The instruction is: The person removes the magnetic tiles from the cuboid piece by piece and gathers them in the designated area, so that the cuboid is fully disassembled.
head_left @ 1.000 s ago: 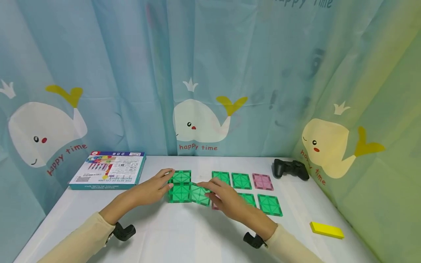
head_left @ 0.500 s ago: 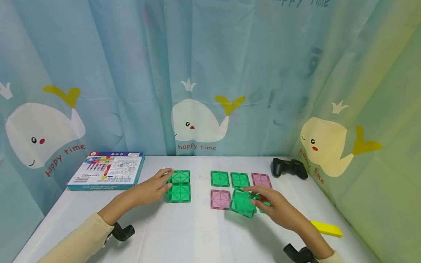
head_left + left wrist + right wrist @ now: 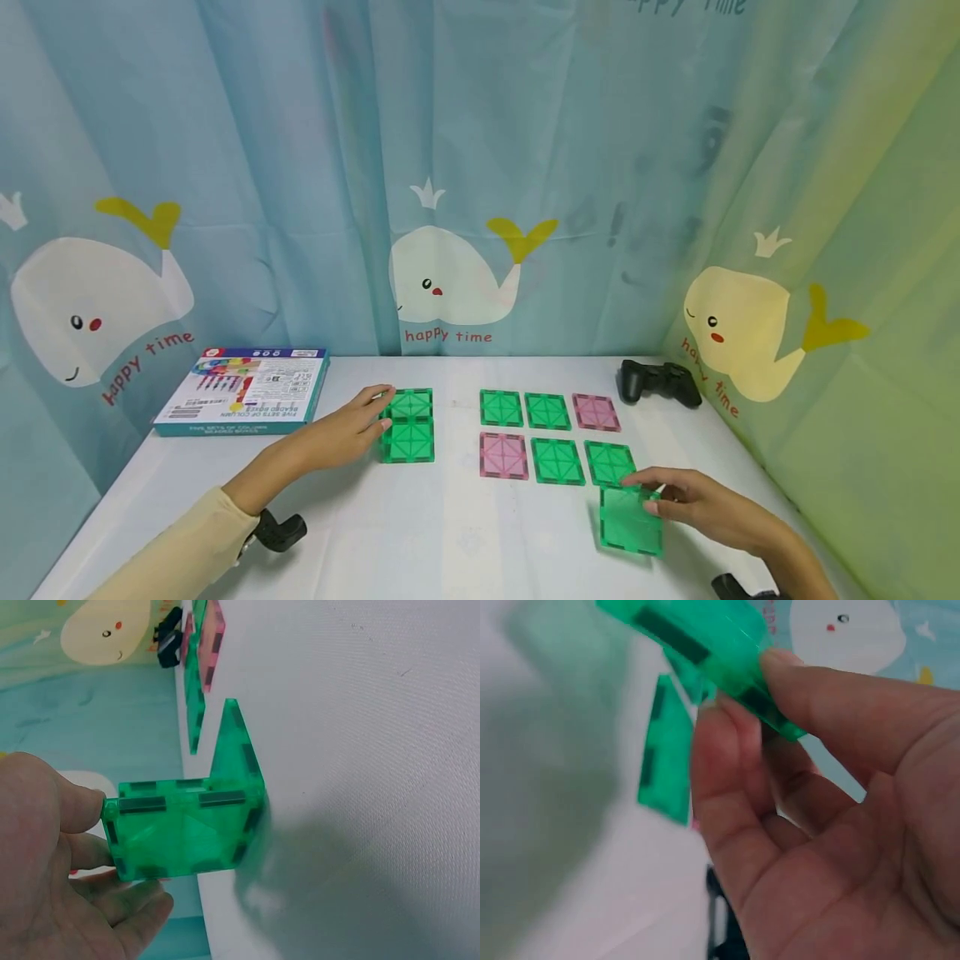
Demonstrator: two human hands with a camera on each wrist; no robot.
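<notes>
My left hand (image 3: 348,429) holds the left side of a small structure of joined green magnetic tiles (image 3: 411,440), left of the middle of the table. In the left wrist view its thumb and fingertips are at one edge of a green tile (image 3: 180,836), and another tile (image 3: 236,750) joins at the far end. At the front right my right hand (image 3: 701,504) pinches a loose green magnetic tile (image 3: 630,529) by its edge, raised over the table. The right wrist view shows thumb and fingers on that tile (image 3: 697,645); part of it is outside the view.
Two rows of flat tiles lie right of the middle, some green (image 3: 558,461), some pink (image 3: 503,456). A boxed toy set (image 3: 247,392) lies at the back left. A black game controller (image 3: 660,383) sits at the back right, before the curtain (image 3: 600,167).
My right hand has carried the green tile away from the left structure, over the rows, to the front right. My left hand stays put. The yellow block is no longer visible behind the right hand.
</notes>
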